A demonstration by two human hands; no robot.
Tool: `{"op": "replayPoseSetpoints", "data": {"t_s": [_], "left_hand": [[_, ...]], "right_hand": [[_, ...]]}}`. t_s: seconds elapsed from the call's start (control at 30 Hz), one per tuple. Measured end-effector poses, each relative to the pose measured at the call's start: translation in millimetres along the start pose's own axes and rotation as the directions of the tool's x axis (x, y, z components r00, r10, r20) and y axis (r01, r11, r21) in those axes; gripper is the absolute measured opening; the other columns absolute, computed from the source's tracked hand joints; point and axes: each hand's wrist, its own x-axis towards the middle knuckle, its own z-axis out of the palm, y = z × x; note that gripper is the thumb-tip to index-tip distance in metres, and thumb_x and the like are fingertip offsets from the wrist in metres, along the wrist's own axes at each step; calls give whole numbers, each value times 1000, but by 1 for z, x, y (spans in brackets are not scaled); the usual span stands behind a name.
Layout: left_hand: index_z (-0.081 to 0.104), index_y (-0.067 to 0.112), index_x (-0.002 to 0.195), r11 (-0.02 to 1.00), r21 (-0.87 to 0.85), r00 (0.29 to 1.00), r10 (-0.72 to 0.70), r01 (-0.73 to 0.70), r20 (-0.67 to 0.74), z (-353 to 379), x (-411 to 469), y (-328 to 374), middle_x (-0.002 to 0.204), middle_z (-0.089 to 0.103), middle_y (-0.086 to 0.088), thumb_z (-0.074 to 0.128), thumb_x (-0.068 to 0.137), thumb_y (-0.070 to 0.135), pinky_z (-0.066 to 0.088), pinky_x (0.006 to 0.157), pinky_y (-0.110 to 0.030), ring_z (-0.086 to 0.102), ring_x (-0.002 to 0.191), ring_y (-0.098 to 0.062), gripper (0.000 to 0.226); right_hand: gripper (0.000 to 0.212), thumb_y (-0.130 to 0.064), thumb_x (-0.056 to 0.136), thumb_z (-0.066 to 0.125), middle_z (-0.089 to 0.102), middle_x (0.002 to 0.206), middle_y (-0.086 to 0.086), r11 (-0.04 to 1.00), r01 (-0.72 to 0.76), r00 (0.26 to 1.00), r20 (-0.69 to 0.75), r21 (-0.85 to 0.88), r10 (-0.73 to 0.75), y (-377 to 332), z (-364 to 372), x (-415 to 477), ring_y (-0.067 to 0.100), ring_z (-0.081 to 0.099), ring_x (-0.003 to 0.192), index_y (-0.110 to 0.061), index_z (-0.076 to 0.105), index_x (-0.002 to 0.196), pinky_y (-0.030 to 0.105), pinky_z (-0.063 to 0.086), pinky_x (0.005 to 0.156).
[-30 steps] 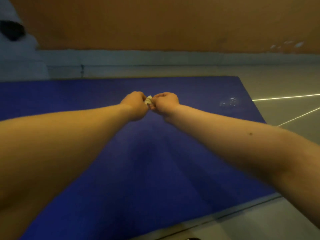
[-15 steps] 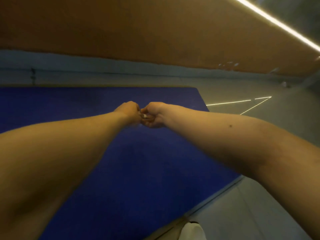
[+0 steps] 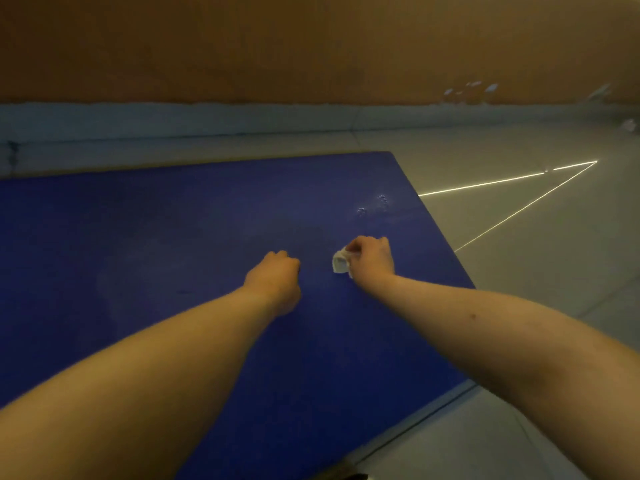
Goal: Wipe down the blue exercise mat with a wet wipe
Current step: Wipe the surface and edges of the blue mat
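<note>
The blue exercise mat [image 3: 156, 237] covers the floor in front of me, its right edge running diagonally toward the lower middle. My right hand [image 3: 372, 259] grips a small crumpled white wet wipe [image 3: 340, 263] over the mat's right part. My left hand [image 3: 277, 280] hovers to the left of it with fingers curled and nothing visible in it. Two small wet marks [image 3: 372, 204] glint on the mat beyond my right hand.
Grey tiled floor [image 3: 536, 271] lies to the right of the mat, with thin bright light lines across it. A grey baseboard [image 3: 242, 123] and an orange-brown wall [image 3: 311, 46] stand behind the mat.
My hands were joined together on the wipe; now they have parted. The right hand keeps the wipe and has moved right, the left hand has let go.
</note>
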Motion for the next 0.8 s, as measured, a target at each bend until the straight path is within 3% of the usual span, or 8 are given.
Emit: {"op": "replayPoseSetpoints", "data": {"t_s": [0.07, 0.23, 0.3, 0.4, 0.5, 0.67, 0.73, 0.8], "left_hand": [[52, 13, 134, 994, 106, 1000, -6, 7, -11, 8, 9, 22, 138, 42, -7, 54, 99, 19, 49, 97, -44, 41, 126, -30, 36], [50, 11, 132, 950, 310, 999, -33, 26, 16, 15, 29, 62, 137, 40, -10, 59, 98, 20, 46, 100, -44, 41, 125, -31, 36], [50, 12, 133, 941, 334, 998, -62, 55, 11, 13, 40, 70, 138, 40, -10, 60, 98, 21, 47, 99, -43, 41, 126, -30, 38], [50, 12, 134, 933, 349, 995, -101, 92, 9, 8, 53, 73, 140, 39, -10, 60, 98, 21, 49, 98, -42, 42, 127, -30, 39], [53, 10, 130, 926, 358, 991, -133, 121, 8, 3, 63, 73, 141, 38, -11, 59, 97, 18, 49, 95, -43, 41, 128, -32, 34], [59, 8, 122, 923, 363, 991, -132, 125, -4, 1, 74, 68, 136, 41, -12, 56, 98, 13, 50, 85, -41, 45, 121, -33, 24], [60, 9, 119, 925, 362, 993, -111, 115, -33, -1, 81, 65, 130, 45, -11, 57, 98, 14, 51, 84, -43, 48, 115, -33, 21], [61, 9, 118, 928, 347, 990, -106, 133, -94, -7, 91, 63, 129, 46, -11, 59, 97, 15, 52, 84, -45, 48, 117, -34, 22]], "right_hand": [[24, -7, 96, 58, 52, 120, 7, 984, 60, 996, -58, -165, -71, 28, -3, 7, 24, 50, 107, -16, 67, 117, 29, 44, 83], [7, -11, 100, 55, 51, 116, 9, 992, 126, 991, -41, -23, -126, 49, 9, 4, 27, 57, 98, -8, 53, 106, 35, 49, 79], [12, -18, 101, 57, 49, 115, 7, 971, 238, 970, -58, 18, -237, 44, 23, 0, 23, 55, 94, -6, 57, 103, 30, 45, 77], [11, -7, 99, 56, 52, 106, 9, 929, 364, 931, -25, 62, -363, 40, 34, -2, 24, 55, 88, -4, 62, 91, 36, 50, 78], [9, -10, 96, 63, 55, 103, 8, 912, 404, 914, 10, 71, -406, 49, 23, 14, 22, 57, 88, -4, 66, 90, 27, 43, 77], [19, -16, 93, 67, 57, 114, 15, 999, -24, 981, -192, 47, 32, 94, -34, 99, 34, 60, 104, 0, 67, 104, 29, 40, 78], [18, -15, 96, 62, 57, 119, 16, 998, -53, 976, -213, 15, 55, 95, -34, 108, 34, 60, 105, -3, 66, 109, 32, 43, 81], [16, -12, 97, 57, 58, 115, 17, 998, 63, 974, -218, 20, -57, 69, -12, 87, 35, 59, 101, -6, 69, 105, 32, 41, 82]]}}
